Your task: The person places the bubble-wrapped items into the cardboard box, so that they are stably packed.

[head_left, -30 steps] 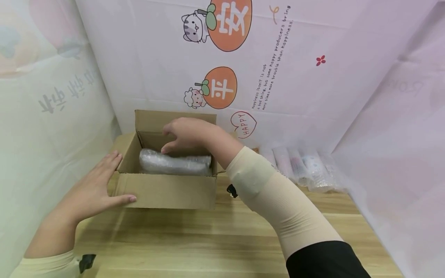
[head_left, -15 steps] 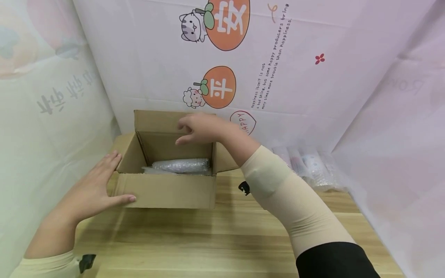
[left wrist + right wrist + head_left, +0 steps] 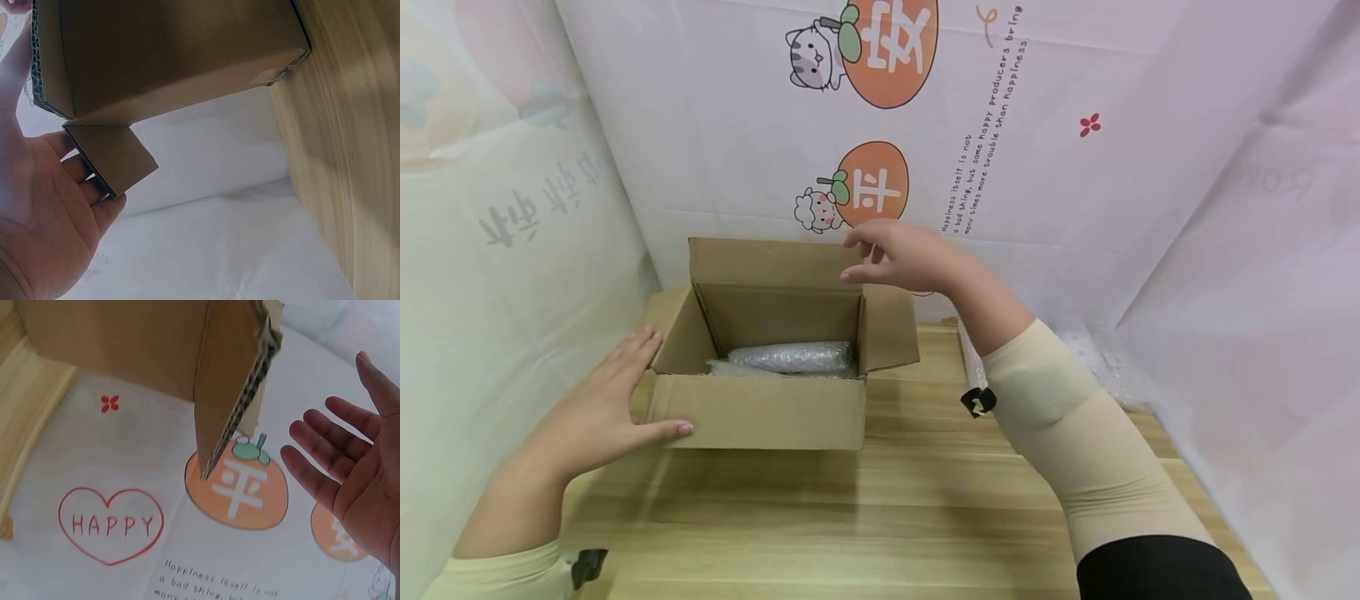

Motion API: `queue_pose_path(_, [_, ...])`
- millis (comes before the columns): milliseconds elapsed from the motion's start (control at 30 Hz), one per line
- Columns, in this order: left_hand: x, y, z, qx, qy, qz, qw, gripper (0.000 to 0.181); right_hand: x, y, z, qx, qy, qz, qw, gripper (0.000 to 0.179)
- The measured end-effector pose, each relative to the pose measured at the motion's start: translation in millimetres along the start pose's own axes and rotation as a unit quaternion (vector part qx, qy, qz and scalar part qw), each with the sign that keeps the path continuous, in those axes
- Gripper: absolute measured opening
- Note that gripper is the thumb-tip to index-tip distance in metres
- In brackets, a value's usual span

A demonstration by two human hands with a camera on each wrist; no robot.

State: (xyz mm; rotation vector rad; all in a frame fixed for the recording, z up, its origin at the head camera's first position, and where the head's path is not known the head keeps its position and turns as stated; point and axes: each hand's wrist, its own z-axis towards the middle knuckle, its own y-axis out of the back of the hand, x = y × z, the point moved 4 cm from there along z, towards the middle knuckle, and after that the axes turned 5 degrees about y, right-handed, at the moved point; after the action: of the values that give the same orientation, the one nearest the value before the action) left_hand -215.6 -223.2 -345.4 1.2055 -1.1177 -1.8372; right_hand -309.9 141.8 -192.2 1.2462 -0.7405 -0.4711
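An open cardboard box (image 3: 760,412) stands on the wooden table with its flaps spread. Inside lies a bubble-wrapped bundle (image 3: 790,357); clear plastic wrap shows beside it, and what lies deeper is hidden by the front wall. My left hand (image 3: 591,408) rests at the box's left front corner, fingers straight along the left flap (image 3: 115,156) and thumb by the front flap. My right hand (image 3: 902,254) hovers above the back right corner of the box. It holds nothing, and its fingers are relaxed and apart from the right flap (image 3: 231,387).
Several bubble-wrapped items (image 3: 1093,358) lie at the back right of the table, partly hidden by my right arm. Another wrapped item (image 3: 972,354) lies beside the forearm. Printed white sheets (image 3: 1045,183) hang behind and on both sides.
My right hand has moved right and up, away from above the box's inside. The wrapped bundle near the front of the box has sunk lower, uncovering another behind it. My left hand stays put.
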Motion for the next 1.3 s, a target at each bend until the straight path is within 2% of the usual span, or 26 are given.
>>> queue_pose_path(167, [-0.6, -0.3, 0.4, 0.003, 0.002, 0.000, 1.0000, 0.119, -19, 10, -22.4, -0.027, -0.022, 0.021, 0.9992, 0.057])
queue_pose_path(367, [-1.3, 0.4, 0.2, 0.005, 0.005, -0.003, 1.0000, 0.119, -44, 16, -45.7, -0.044, -0.053, 0.018, 0.9975, 0.058])
queue_pose_path(733, [-1.2, 0.4, 0.3, 0.005, 0.004, 0.000, 1.0000, 0.119, -87, 10, -83.8, -0.049, -0.103, 0.021, 0.9932, 0.060])
queue_pose_path(1300, [-0.4, -0.3, 0.7, 0.004, 0.003, -0.001, 1.0000, 0.118, -150, -3, -145.1, -0.069, -0.195, 0.020, 0.9781, 0.073])
